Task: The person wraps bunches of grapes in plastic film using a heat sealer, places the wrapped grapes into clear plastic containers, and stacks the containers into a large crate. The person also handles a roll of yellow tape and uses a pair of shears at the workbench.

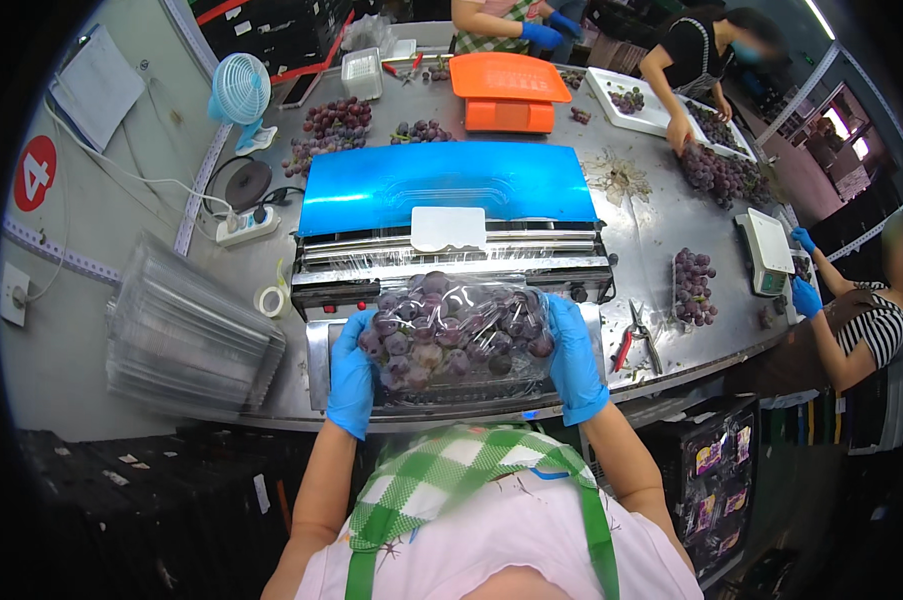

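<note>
Between my two blue-gloved hands is a clear tray of purple grapes with glossy plastic film over its top. My left hand grips the tray's left end, and my right hand grips its right end. The tray is held just in front of a film wrapping machine with a blue cover. A white plate sits at the middle of the cover's front edge. Film stretches across the machine's metal bars behind the grapes. The undersides of my fingers are hidden by the tray.
Stacked clear trays and a tape roll are at left, near a power strip and small fan. Pruning shears, a grape tray and a scale lie right. An orange scale stands behind. Several people work around the table.
</note>
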The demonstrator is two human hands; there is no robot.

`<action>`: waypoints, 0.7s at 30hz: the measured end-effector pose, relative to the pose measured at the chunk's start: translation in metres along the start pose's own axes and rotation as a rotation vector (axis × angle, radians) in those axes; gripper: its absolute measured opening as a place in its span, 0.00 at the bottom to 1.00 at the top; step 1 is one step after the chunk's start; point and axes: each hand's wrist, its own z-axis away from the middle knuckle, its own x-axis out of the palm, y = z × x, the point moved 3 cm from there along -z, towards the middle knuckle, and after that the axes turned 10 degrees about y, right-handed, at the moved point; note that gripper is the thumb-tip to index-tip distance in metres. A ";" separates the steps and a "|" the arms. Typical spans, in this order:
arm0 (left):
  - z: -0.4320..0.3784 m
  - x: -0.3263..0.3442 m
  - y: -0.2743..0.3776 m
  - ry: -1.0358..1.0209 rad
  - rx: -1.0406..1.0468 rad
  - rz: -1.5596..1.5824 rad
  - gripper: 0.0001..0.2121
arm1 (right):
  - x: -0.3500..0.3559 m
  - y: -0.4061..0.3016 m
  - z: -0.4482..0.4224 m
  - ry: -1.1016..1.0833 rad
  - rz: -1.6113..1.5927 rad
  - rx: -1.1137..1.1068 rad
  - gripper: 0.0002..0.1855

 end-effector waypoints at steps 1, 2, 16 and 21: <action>-0.001 -0.001 -0.001 -0.029 -0.041 -0.042 0.17 | 0.001 0.001 -0.001 0.000 0.003 0.012 0.22; -0.002 -0.004 -0.003 -0.030 -0.057 -0.044 0.18 | 0.000 0.003 -0.002 0.031 0.067 0.011 0.21; -0.019 -0.029 -0.014 -0.030 -0.065 -0.496 0.09 | 0.008 -0.011 0.009 -0.012 0.456 0.033 0.21; -0.024 -0.027 -0.006 -0.073 -0.063 -0.660 0.08 | 0.002 -0.001 0.010 0.020 0.627 -0.233 0.23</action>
